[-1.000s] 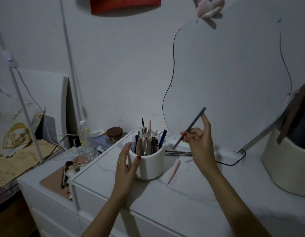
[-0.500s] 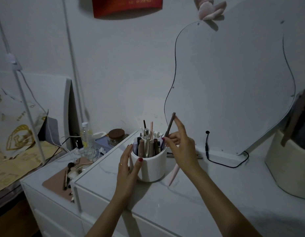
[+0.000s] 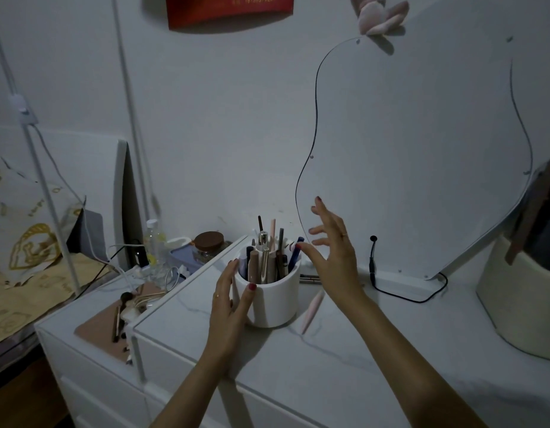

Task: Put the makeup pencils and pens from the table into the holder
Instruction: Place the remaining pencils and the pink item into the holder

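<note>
Fingers of the right hand (image 3: 332,242) are spread wide and empty just right of the white holder (image 3: 272,299), apparently free for another pickup. Left hand (image 3: 229,299) rests with straight fingers against the holder's left wall, likely steadying it. A pink pencil (image 3: 312,310) lies on the table (image 3: 360,359) below the right palm; dark pens (image 3: 309,278) lie behind the holder.

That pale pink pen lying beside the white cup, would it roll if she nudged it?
Probably, somewhat: the pink pen looks round and tapered, so it might roll in a curve. It lies on a smooth-looking tabletop, so it may also slide. It looks slim, likely light and stiff.
</note>
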